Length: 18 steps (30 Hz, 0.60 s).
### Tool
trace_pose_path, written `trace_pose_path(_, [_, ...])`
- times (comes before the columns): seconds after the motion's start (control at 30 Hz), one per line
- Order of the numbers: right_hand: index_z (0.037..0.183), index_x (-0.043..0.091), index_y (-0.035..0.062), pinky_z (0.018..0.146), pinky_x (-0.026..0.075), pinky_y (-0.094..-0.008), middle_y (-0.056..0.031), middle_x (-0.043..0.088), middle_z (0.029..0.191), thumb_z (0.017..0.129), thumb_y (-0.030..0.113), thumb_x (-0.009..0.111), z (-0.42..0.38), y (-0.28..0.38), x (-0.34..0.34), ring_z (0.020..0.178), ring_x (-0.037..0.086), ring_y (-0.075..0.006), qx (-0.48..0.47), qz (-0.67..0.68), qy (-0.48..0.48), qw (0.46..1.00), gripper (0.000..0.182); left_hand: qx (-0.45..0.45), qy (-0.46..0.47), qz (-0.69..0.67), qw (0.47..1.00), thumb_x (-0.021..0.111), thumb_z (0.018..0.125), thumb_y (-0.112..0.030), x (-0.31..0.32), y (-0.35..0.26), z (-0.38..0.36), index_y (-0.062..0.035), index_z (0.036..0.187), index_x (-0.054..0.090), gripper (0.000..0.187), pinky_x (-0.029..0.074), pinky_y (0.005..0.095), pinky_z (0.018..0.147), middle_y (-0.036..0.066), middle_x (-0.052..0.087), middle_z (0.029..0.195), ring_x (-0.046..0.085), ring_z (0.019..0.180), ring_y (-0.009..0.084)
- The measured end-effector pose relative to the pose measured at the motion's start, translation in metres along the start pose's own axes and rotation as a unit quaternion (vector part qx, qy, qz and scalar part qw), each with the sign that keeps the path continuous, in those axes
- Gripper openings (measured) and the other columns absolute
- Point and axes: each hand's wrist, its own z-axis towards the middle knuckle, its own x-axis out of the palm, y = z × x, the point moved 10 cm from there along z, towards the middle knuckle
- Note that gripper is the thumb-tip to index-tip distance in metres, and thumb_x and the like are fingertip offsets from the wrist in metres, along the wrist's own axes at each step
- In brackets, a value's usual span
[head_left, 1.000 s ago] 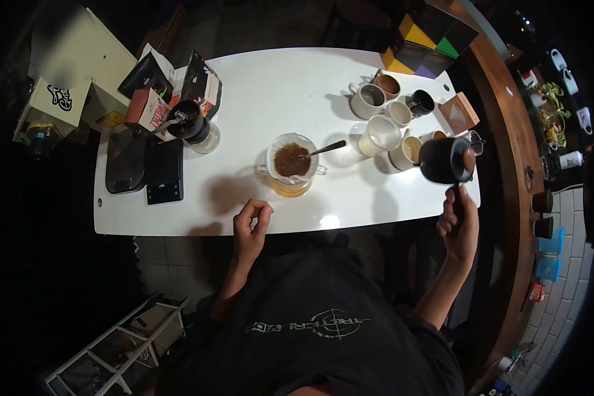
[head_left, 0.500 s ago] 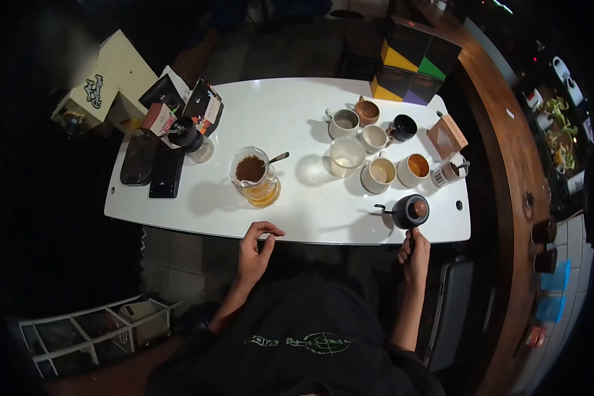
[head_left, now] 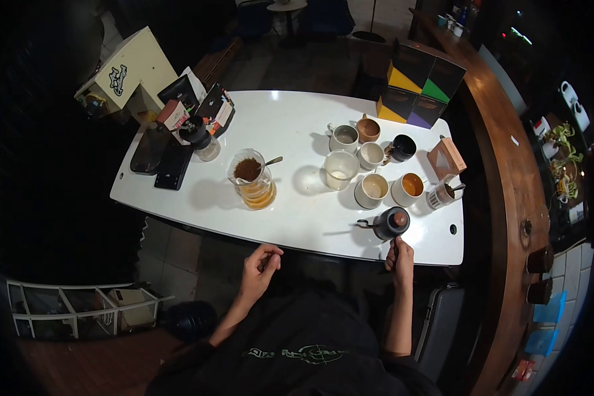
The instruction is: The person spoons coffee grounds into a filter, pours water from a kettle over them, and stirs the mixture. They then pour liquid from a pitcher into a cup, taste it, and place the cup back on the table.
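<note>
Right hand [head_left: 400,259] fingers closed around handle of black gooseneck kettle [head_left: 391,223] standing on white table [head_left: 290,211]. Left hand [head_left: 260,268] loosely curled, empty, just off table edge. Labels unreadable.

Single view, head-mounted, wide fisheye with dark curved corners. Looks steeply down and forward from above the wearer's dark shirt. White table [head_left: 297,119] seen whole, beyond the fingertips of both hands, at moderate distance. Left hand [head_left: 259,267] low centre, short of the table's near edge; right hand [head_left: 400,256] at that edge, fingers on the handle of a black kettle [head_left: 391,223]. Wooden counter [head_left: 508,171] outboard of the right fingers.
</note>
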Motion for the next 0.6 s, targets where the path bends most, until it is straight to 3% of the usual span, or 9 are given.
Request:
trace_pose_path(0.27, [0.084,0.051,0.0097,0.038,0.024,-0.0236,0.0049,0.036,0.055,0.103,0.036,0.049,0.014,-0.004,0.002,0.041,0.031,-0.006,0.0,-0.001,0.012,1.0,0.032,0.01,-0.01,-0.026,1.0,0.058,0.098,-0.008,-0.006,0.006,-0.004,0.0002,0.104,0.06,0.01,0.045,0.0201,0.067,0.002,0.059,0.082,0.055,0.074,0.0061])
trace_pose_path(0.6, [0.082,0.05,0.0092,0.037,0.025,-0.0233,0.0035,0.038,0.055,0.103,0.035,0.048,0.018,-0.004,-0.005,0.041,0.034,-0.0066,0.003,-0.006,0.02,1.0,0.034,0.0,-0.017,-0.025,1.0,0.058,0.098,-0.007,-0.002,0.008,0.0,-0.0001,0.103,0.062,0.009,0.044,0.0207,0.067,0.001,0.06,0.08,0.054,0.073,0.0057])
